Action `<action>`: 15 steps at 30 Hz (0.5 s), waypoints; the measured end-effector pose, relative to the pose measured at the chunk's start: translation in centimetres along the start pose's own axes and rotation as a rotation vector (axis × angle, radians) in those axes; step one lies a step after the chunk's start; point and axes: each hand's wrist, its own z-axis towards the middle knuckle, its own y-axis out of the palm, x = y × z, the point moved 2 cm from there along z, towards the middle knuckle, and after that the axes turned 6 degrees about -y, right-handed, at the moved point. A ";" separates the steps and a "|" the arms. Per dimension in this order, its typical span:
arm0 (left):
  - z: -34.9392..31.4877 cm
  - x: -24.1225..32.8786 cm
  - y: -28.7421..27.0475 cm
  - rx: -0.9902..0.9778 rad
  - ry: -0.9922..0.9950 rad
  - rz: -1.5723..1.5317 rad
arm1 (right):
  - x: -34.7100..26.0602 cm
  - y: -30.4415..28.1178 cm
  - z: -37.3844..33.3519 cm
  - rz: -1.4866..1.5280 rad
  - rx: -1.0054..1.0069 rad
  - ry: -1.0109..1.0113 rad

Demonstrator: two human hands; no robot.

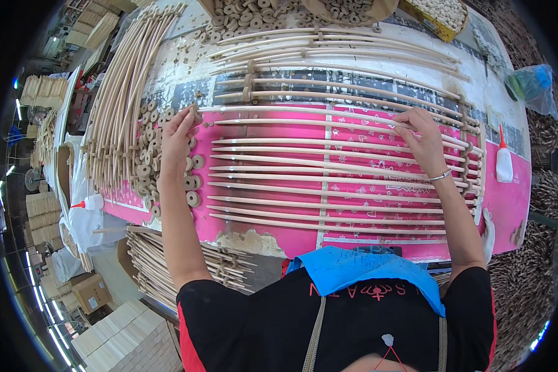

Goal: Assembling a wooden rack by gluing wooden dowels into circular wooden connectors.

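Slender wooden rods [273, 159] lie side by side across a pink patterned sheet [465, 251], their tapered tips to the left. Wooden ring pieces [471, 149] join several of them near the right ends. My left hand [177, 142] pinches a small wooden ring [197, 113] at the left tip of one of the upper rods. Along that same rod [291, 110], toward its right part, my right hand [423, 139] is closed with thumb and fingers around it. Loose wooden rings [194, 198] lie beside and below my left hand.
Many rods [127, 80] are stacked at the table's left. More rings [242, 18] and a yellow box of white balls [462, 25] sit at the far edge. One red-tipped white glue bottle [504, 166] lies right, another glue bottle [94, 202] left.
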 end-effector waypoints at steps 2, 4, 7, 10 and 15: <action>-0.3 -0.2 0.2 -0.047 -0.018 -0.103 | -0.1 0.1 0.0 0.001 0.012 -0.004; -0.6 -0.2 0.9 -0.095 -0.019 -0.197 | 0.1 0.2 0.0 0.005 0.011 -0.002; -0.9 0.1 1.6 -0.142 -0.037 -0.236 | -0.4 0.0 0.4 -0.032 -0.014 -0.053; -1.8 1.0 3.6 -0.046 -0.001 -0.178 | -1.0 0.0 0.9 -0.053 0.017 -0.097; -1.5 0.8 4.3 -0.025 0.072 -0.057 | -0.3 0.4 0.9 0.061 0.071 0.028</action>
